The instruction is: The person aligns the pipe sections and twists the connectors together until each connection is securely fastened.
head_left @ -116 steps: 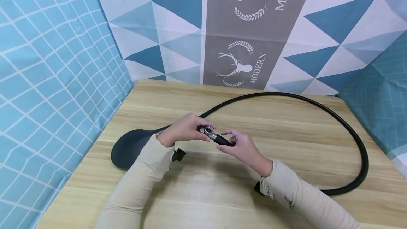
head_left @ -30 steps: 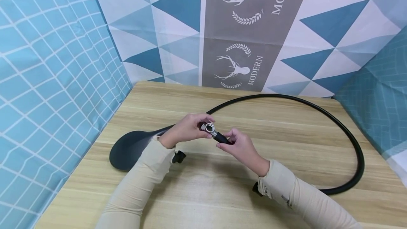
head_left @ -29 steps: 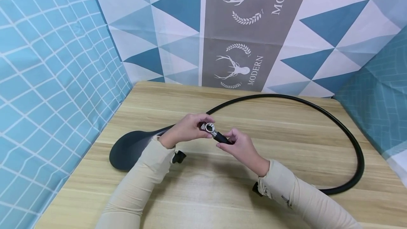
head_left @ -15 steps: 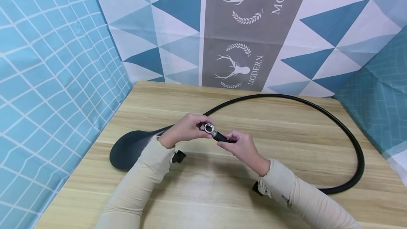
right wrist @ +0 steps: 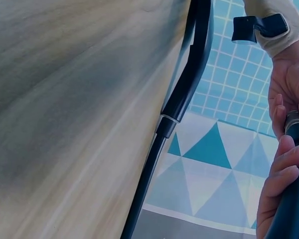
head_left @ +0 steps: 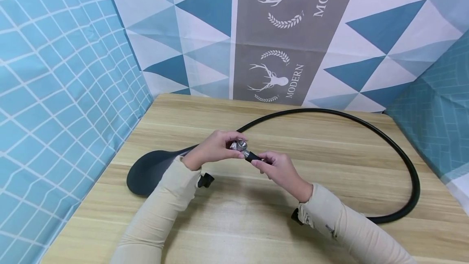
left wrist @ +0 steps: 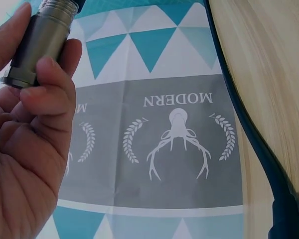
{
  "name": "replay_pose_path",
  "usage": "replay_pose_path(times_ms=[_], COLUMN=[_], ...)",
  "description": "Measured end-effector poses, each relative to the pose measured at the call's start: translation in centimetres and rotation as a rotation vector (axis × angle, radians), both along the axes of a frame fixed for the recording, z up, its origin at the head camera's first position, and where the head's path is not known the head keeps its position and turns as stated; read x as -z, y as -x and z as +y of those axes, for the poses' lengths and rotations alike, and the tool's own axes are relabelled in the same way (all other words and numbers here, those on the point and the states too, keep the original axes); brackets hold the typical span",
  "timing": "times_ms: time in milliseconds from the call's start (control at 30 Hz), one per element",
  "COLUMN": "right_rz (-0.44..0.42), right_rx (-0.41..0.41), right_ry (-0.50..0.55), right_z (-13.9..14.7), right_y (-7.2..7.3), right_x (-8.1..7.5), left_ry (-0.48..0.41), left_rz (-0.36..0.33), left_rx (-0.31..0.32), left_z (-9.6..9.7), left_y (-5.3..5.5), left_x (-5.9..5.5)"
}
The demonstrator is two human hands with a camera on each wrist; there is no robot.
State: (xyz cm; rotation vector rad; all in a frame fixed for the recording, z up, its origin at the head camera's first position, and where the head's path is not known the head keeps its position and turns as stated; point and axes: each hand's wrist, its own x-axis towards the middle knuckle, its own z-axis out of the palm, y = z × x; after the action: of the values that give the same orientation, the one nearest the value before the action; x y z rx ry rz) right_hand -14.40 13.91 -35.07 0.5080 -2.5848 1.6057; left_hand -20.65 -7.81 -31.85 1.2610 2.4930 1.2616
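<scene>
In the head view my left hand [head_left: 216,149] pinches a silvery metal pipe fitting [head_left: 240,145] with a round threaded opening, above the middle of the table. My right hand [head_left: 280,168] holds the black hose end [head_left: 252,157], which meets the fitting. Up close, the left wrist view shows thumb and fingers round the fitting's smooth barrel [left wrist: 42,42], with thread above it. The right wrist view has my right fingers curled along the black hose [right wrist: 294,184]. A dark, flat-headed hand shower [head_left: 148,172] lies at left, partly hidden by my left sleeve.
The hose's long loop [head_left: 414,174] sweeps across the back and right of the wooden table [head_left: 234,231]. Printed cloth walls [head_left: 205,19] stand behind and at both sides. Black camera mounts [head_left: 206,180] sit at the wrists.
The fitting has turned in my left hand, so its round opening now faces more upward. My right hand has shifted slightly along the hose end, and its grip has changed.
</scene>
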Motion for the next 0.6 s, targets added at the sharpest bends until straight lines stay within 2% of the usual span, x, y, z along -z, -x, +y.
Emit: replay_pose_path(times_ms=[167, 433, 600], right_rz=[0.015, 0.162, 0.142], right_rx=[-0.005, -0.015, -0.027], right_ry=[-0.021, -0.055, -0.025], right_z=[0.11, -0.19, -0.15], right_y=[0.08, -0.01, -0.02], right_x=[-0.02, 0.09, 0.02], left_ry=[-0.018, -0.043, -0.014], left_rz=[-0.026, 0.026, -0.003], left_rx=[0.024, 0.076, 0.056], left_z=[-0.1, -0.2, -0.22], left_y=[0.06, 0.11, -0.02], left_x=[0.04, -0.2, -0.37])
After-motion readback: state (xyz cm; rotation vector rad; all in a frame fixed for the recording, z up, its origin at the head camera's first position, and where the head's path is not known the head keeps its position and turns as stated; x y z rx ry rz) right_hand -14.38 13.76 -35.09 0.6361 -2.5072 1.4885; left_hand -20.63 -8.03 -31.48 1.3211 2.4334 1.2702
